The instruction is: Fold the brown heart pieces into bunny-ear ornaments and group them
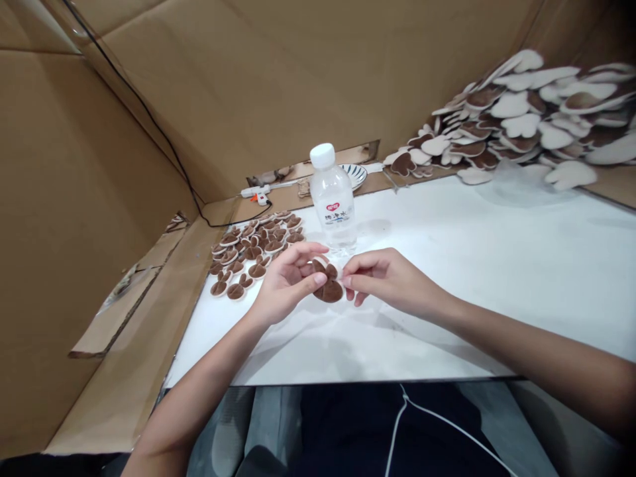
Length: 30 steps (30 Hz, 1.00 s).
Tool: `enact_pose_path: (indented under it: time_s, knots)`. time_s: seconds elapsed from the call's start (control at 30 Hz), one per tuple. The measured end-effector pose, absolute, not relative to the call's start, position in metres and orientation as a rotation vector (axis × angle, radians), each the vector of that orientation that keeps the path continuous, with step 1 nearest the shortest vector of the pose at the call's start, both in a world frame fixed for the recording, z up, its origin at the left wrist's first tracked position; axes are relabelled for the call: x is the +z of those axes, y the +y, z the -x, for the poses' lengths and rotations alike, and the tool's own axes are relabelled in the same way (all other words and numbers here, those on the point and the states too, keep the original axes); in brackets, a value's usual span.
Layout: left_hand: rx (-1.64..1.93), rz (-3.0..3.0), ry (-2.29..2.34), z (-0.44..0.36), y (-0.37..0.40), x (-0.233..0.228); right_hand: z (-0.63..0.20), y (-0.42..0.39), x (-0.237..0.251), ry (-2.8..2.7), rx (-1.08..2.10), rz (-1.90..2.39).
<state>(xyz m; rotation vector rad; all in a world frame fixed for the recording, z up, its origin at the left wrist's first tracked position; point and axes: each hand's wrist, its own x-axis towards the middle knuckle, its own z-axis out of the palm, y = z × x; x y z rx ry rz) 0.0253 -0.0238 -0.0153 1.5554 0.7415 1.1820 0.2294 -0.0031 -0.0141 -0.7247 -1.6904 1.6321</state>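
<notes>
My left hand [285, 281] and my right hand [387, 278] meet just above the white table [497, 278], both pinching one small brown-and-white paw-shaped plush piece [328, 286]. The left fingers curl over its top left edge, and the right fingertips grip its right edge. A group of several finished small paw pieces [251, 255] lies on the table directly to the left of my left hand.
A clear water bottle [334, 199] with a white cap stands just behind my hands. A large heap of bigger paw pieces [527, 119] fills the back right. A glue gun [256, 193] and a patterned dish [355, 173] lie at the back. Cardboard walls [74, 199] enclose the table.
</notes>
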Motion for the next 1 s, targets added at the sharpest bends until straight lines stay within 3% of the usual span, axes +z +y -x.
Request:
enact_pose_path:
  time_s: [0.27, 0.63, 1.0]
  knots:
    - [1.086, -1.412, 0.725, -0.030, -0.022, -0.030, -0.225, -0.003, -0.017, -1.662, 1.767, 0.763]
    - [1.205, -1.455, 1.105, -0.043, -0.032, -0.032, -0.223, 0.003, -0.042, -1.753, 1.570, 0.822]
    - [1.199, -1.840, 1.222, -0.044, -0.036, -0.033, -0.221, 0.003, -0.037, -1.774, 1.472, 0.817]
